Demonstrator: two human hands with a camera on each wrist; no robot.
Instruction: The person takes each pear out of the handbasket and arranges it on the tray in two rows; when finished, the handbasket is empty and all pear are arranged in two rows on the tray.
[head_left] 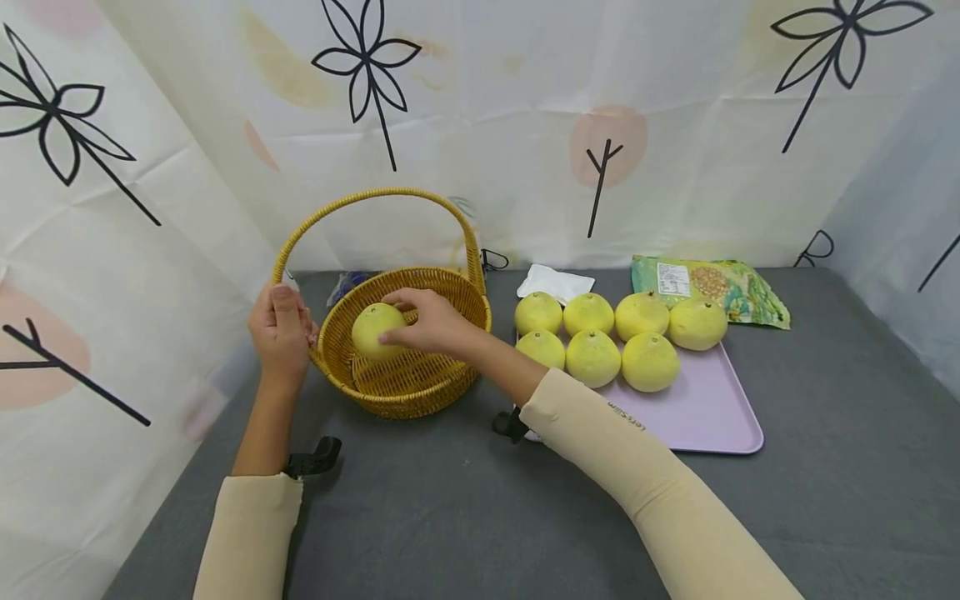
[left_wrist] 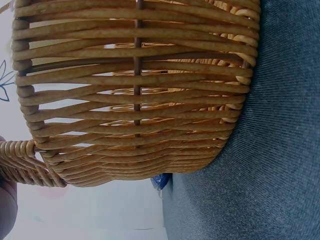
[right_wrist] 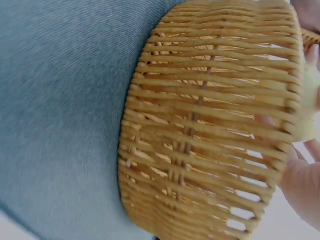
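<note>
My left hand (head_left: 279, 332) grips the lower left end of the handle of a yellow-brown wicker basket (head_left: 408, 406). My right hand (head_left: 429, 321) holds a pale yellow grapefruit (head_left: 373, 333) between thumb and fingers, over the left part of the basket's opening. From the right wrist camera, the grapefruit (right_wrist: 306, 110) appears at the basket's rim, partly behind the weave, with the right hand (right_wrist: 302, 185) around it. The left wrist view is filled mostly by the basket's woven side (left_wrist: 135, 100), with a sliver of the left hand (left_wrist: 7, 205) at the handle base.
Several more grapefruits (head_left: 649, 362) sit in two rows on a lilac tray (head_left: 712, 417) to the right. Behind them lie a green printed bag (head_left: 708, 287) and a white packet (head_left: 555, 283). A dark blue wrapped item (head_left: 348, 285) peeks out behind the basket. Patterned curtain hangs behind the grey table.
</note>
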